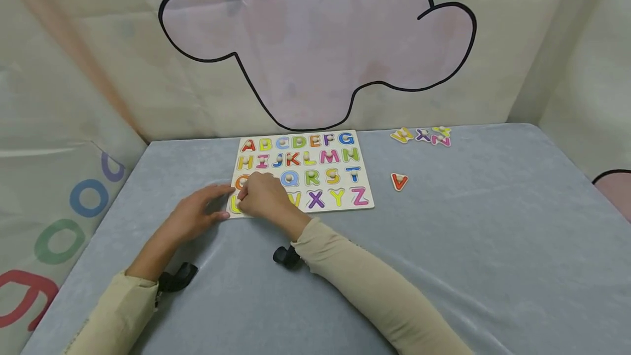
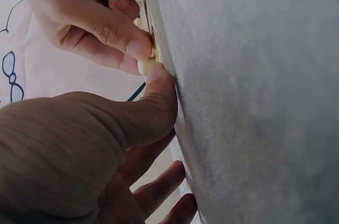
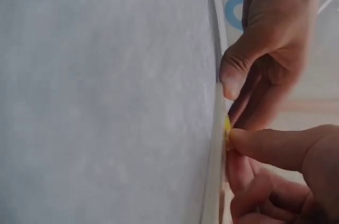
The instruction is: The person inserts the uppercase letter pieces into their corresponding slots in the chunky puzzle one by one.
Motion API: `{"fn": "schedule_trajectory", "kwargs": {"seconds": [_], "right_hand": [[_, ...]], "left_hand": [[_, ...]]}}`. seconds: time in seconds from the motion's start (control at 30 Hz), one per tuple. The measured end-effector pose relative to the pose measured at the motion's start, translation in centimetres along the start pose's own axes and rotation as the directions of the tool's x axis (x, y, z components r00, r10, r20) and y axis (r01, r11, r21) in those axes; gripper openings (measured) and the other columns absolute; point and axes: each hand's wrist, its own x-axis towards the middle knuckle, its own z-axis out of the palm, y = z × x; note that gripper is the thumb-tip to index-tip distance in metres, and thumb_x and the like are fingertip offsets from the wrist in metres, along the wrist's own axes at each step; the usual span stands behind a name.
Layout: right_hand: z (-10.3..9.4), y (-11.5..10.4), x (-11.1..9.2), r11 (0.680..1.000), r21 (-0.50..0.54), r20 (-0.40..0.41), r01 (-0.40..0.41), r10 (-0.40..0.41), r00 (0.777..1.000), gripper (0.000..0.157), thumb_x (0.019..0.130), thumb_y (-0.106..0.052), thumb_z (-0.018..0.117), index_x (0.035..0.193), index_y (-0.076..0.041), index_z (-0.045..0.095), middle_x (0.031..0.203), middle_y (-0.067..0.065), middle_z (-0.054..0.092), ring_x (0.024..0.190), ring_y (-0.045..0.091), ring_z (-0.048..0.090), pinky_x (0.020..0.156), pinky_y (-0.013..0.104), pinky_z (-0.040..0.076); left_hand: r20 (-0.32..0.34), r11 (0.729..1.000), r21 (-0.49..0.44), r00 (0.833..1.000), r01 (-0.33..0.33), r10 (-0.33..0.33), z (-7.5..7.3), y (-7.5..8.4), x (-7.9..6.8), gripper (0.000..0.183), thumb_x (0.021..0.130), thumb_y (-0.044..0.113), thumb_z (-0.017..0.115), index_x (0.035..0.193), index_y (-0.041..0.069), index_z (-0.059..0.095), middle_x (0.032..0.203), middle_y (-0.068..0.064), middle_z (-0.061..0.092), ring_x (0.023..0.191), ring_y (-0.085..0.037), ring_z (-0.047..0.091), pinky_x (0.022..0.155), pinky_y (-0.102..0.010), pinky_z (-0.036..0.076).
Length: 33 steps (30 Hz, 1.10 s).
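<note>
A white alphabet puzzle board (image 1: 365, 206) lies at the back of the table, with colored letters in rows. At its front left corner, my right hand (image 1: 266, 195) pinches the knob of a yellow U piece (image 1: 235, 205). In the right wrist view, a sliver of yellow (image 3: 227, 123) shows beside those fingertips. My left hand (image 1: 194, 215) touches the board's left edge, its thumb near the corner and its fingers fairly straight. Letters in the middle left of the board are hidden behind my right hand.
A red V piece (image 1: 399, 181) lies right of the board. Farther back are a yellow W piece (image 1: 402, 135), a purple X piece (image 1: 422, 135) and a pink piece (image 1: 441, 141) partly over a yellow one. A printed cloth wall (image 1: 197, 97) stands behind the table.
</note>
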Motion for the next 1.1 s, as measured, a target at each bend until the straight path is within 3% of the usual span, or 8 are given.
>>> {"fn": "schedule_trajectory", "kwargs": {"seconds": [0.27, 0.4, 0.5, 0.63, 0.83, 0.97, 1.1], "right_hand": [[-0.2, -0.1, -0.1, 0.998, -0.059, 0.037, 0.023, -0.021, 0.999, 0.003, 0.084, -0.023, 0.078, 0.082, -0.021, 0.079, 0.083, -0.010, 0.073, 0.073, 0.009, 0.058, 0.060, 0.021, 0.040], [-1.2, 0.4, -0.2, 0.998, -0.029, 0.090, 0.057, -0.054, 0.994, 0.015, 0.087, -0.029, 0.077, 0.099, -0.020, 0.080, 0.091, -0.010, 0.075, 0.080, 0.007, 0.058, 0.065, 0.020, 0.042], [-3.4, 1.7, -0.6, 0.996, 0.030, 0.121, 0.084, -0.087, 0.989, 0.026, 0.089, -0.032, 0.075, 0.113, -0.020, 0.077, 0.096, -0.009, 0.075, 0.085, 0.006, 0.061, 0.069, 0.020, 0.046], [-7.3, 4.8, -1.9, 0.991, 0.090, 0.116, 0.094, -0.104, 0.988, 0.028, 0.091, -0.030, 0.073, 0.116, -0.019, 0.075, 0.099, -0.006, 0.075, 0.092, 0.009, 0.063, 0.073, 0.023, 0.049], [-12.6, 10.9, -4.8, 0.995, 0.030, 0.093, 0.092, -0.095, 0.991, 0.028, 0.091, -0.030, 0.072, 0.116, -0.018, 0.075, 0.101, -0.004, 0.075, 0.091, 0.014, 0.064, 0.071, 0.027, 0.048], [-15.6, 15.2, -6.7, 0.999, 0.027, 0.057, 0.044, -0.045, 0.997, 0.029, 0.091, -0.026, 0.073, 0.118, -0.015, 0.074, 0.103, -0.001, 0.075, 0.090, 0.018, 0.063, 0.073, 0.028, 0.047], [-17.5, 19.2, -7.4, 0.997, 0.078, 0.073, -0.019, 0.014, 0.997, 0.032, 0.093, -0.024, 0.071, 0.122, -0.012, 0.071, 0.111, 0.004, 0.074, 0.096, 0.020, 0.063, 0.078, 0.030, 0.049]], "left_hand": [[0.006, 1.000, -0.006, 1.000, -0.002, 0.002, 0.1, 0.0, 0.0, 0.059, 0.085, 0.012, 0.077, 0.140, 0.008, 0.055, 0.146, -0.022, 0.051, 0.138, -0.045, 0.043, 0.109, -0.065, 0.035], [0.011, 1.000, -0.001, 1.000, 0.008, -0.008, 0.0, 0.0, -0.1, 0.059, 0.086, 0.011, 0.076, 0.141, 0.008, 0.054, 0.148, -0.022, 0.050, 0.139, -0.045, 0.041, 0.109, -0.066, 0.034], [0.012, 1.000, -0.001, 1.000, 0.012, -0.012, 0.0, 0.1, -0.1, 0.059, 0.086, 0.011, 0.075, 0.141, 0.008, 0.054, 0.148, -0.022, 0.049, 0.140, -0.045, 0.040, 0.110, -0.067, 0.033], [0.014, 1.000, 0.011, 1.000, 0.022, -0.022, 0.1, 0.2, -0.2, 0.059, 0.086, 0.012, 0.075, 0.141, 0.007, 0.054, 0.148, -0.022, 0.049, 0.140, -0.046, 0.039, 0.111, -0.066, 0.032], [0.019, 0.999, 0.025, 0.999, 0.040, -0.041, 0.4, 0.3, -0.4, 0.061, 0.086, 0.013, 0.076, 0.142, 0.007, 0.053, 0.149, -0.023, 0.048, 0.141, -0.047, 0.038, 0.112, -0.066, 0.031], [0.022, 0.999, 0.028, 0.999, 0.032, -0.033, 0.4, 0.3, -0.3, 0.061, 0.087, 0.014, 0.075, 0.143, 0.008, 0.052, 0.150, -0.022, 0.047, 0.142, -0.047, 0.037, 0.112, -0.066, 0.030], [0.026, 0.999, 0.032, 0.999, 0.039, -0.040, 0.1, 0.3, -0.2, 0.061, 0.087, 0.015, 0.075, 0.143, 0.009, 0.051, 0.150, -0.023, 0.046, 0.141, -0.047, 0.036, 0.112, -0.066, 0.030]]}}
